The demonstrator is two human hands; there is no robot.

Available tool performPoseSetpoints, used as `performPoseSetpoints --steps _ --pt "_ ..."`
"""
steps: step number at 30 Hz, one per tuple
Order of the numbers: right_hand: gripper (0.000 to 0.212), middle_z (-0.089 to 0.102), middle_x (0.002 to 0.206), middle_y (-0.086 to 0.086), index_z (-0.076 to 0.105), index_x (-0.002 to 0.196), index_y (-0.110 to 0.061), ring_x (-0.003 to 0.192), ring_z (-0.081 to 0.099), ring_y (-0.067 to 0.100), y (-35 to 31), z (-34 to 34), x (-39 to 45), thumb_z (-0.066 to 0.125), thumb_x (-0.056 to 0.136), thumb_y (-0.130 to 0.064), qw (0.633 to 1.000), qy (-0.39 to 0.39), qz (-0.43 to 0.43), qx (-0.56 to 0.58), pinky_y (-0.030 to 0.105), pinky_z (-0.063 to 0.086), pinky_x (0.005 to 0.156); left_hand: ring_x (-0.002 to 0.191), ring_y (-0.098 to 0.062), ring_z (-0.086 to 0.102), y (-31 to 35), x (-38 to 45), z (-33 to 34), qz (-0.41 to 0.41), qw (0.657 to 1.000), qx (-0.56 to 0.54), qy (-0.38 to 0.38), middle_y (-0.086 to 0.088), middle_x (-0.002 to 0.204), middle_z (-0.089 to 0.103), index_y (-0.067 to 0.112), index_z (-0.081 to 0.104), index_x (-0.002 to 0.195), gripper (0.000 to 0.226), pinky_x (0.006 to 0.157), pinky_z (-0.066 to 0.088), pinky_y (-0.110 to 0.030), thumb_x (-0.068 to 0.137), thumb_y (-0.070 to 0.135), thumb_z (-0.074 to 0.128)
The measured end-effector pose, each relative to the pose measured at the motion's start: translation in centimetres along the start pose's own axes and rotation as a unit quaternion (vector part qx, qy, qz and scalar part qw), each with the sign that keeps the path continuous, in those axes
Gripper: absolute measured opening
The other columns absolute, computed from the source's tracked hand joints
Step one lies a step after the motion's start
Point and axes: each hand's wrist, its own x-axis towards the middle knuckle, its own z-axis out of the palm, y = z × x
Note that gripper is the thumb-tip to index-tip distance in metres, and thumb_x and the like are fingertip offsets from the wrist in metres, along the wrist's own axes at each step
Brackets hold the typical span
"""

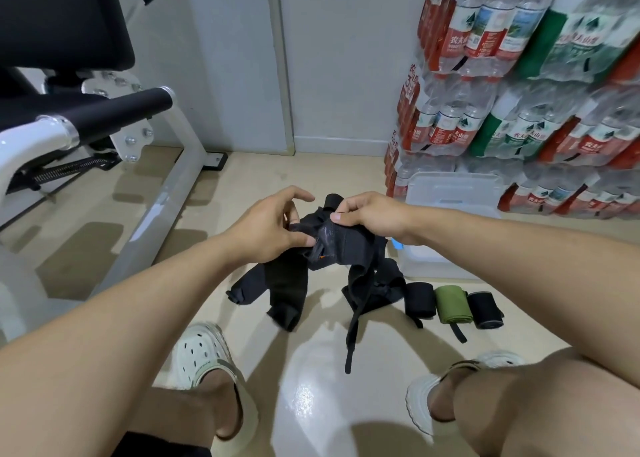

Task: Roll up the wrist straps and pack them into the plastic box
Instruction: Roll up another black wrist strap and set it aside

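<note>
We pinch a limp black woven wrist strap (343, 245) with left hand (273, 228) and right hand (370, 214) above the glossy beige floor (277, 176); translucent plastic box (450, 193) far right.

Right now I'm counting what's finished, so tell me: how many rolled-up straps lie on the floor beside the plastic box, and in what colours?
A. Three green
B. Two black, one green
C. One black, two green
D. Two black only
B: a black roll, a green roll and another black roll lie in a row on the floor in front of the plastic box.
</note>
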Motion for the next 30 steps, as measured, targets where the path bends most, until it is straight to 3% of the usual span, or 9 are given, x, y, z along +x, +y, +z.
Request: performPoseSetpoints --steps 2,7,11,15,18,20,23,27,30 --pt "0.017 0.073 0.089 -0.006 0.072 0.087 -0.022 0.087 0.065 0.012 0.2 0.1 0.2 0.069 0.097 -0.036 0.999 0.000 0.000 -0.033 0.029 0.051 0.090 0.061 -0.009 0.050 -0.2 -0.1 0.1 -0.004 1.000 0.000 -0.016 0.007 0.076 0.056 0.033 0.057 0.125 0.060 0.065 0.040 -0.026 0.076 0.020 0.090" --pt "0.019 0.071 0.078 -0.009 0.076 0.091 -0.018 0.072 0.063 0.008 -0.2 -0.1 -0.1 0.073 0.094 -0.036 0.997 0.020 -0.003 -0.079 0.021 0.048 0.069 0.067 -0.015 0.054 -0.1 -0.1 0.0 0.002 0.999 0.036 -0.023 0.005 0.080 0.058 0.033 0.055 0.124 0.071 0.065 0.044 -0.030 0.067 0.025 0.095" --pt "0.030 0.071 0.071 -0.007 0.076 0.082 -0.018 0.063 0.062 0.006 -1.4 -0.5 -1.3 0.077 0.087 -0.048 0.996 -0.006 -0.032 -0.087 0.018 0.048 0.061 0.069 -0.007 0.058 -0.4 -0.2 -0.3 0.004 0.999 0.023 -0.030 0.006 0.086 0.064 0.033 0.053 0.131 0.072 0.070 0.047 -0.022 0.073 0.016 0.092" --pt "0.027 0.071 0.069 -0.015 0.078 0.083 -0.020 0.064 0.064 0.002 -1.5 -0.2 -1.9 0.079 0.086 -0.047 0.988 -0.036 -0.046 -0.143 0.014 0.046 0.061 0.069 -0.007 0.059 -0.9 -0.2 -0.2 -0.003 0.999 0.023 -0.029 0.003 0.087 0.066 0.032 0.054 0.132 0.068 0.070 0.047 -0.023 0.077 0.009 0.088" --pt "0.025 0.071 0.075 -0.009 0.078 0.083 -0.021 0.070 0.064 0.008 -1.3 0.0 -1.8 0.073 0.091 -0.044 0.991 -0.049 -0.029 -0.121 0.022 0.046 0.072 0.069 -0.013 0.056 -0.5 -0.1 -0.1 -0.010 0.999 0.032 -0.025 0.003 0.091 0.059 0.033 0.056 0.121 0.058 0.070 0.050 -0.031 0.078 0.012 0.087" --pt "0.028 0.071 0.078 -0.004 0.076 0.086 -0.016 0.073 0.062 0.011 -1.3 0.1 -1.7 0.071 0.093 -0.043 0.993 -0.055 -0.016 -0.108 0.026 0.045 0.077 0.068 -0.011 0.052 0.0 -0.1 -0.2 0.001 0.998 0.061 -0.015 0.006 0.089 0.056 0.032 0.056 0.117 0.052 0.065 0.044 -0.026 0.079 0.014 0.086" --pt "0.032 0.069 0.077 -0.002 0.074 0.088 -0.009 0.072 0.060 0.013 -1.6 0.1 -1.3 0.069 0.095 -0.040 0.994 -0.040 0.005 -0.101 0.027 0.045 0.076 0.071 -0.005 0.050 0.6 0.1 -0.3 0.016 0.994 0.104 0.017 0.010 0.085 0.056 0.031 0.054 0.117 0.049 0.059 0.033 -0.017 0.081 0.016 0.084" --pt "0.028 0.061 0.062 -0.009 0.069 0.075 -0.017 0.059 0.054 0.008 -1.2 0.2 -0.7 0.069 0.095 -0.035 0.991 0.009 0.032 -0.130 0.022 0.039 0.059 0.075 -0.002 0.053 0.9 0.0 -0.1 0.034 0.990 0.133 0.012 0.010 0.081 0.060 0.033 0.050 0.134 0.060 0.060 0.032 -0.015 0.084 0.022 0.081" --pt "0.026 0.056 0.064 -0.005 0.066 0.075 -0.018 0.063 0.050 0.013 -0.3 0.1 -0.3 0.070 0.095 -0.035 0.988 0.049 0.049 -0.138 0.025 0.035 0.059 0.071 0.002 0.052 1.1 -0.2 -0.1 0.041 0.992 0.117 0.018 0.010 0.075 0.059 0.031 0.046 0.141 0.062 0.062 0.035 -0.012 0.088 0.019 0.077"
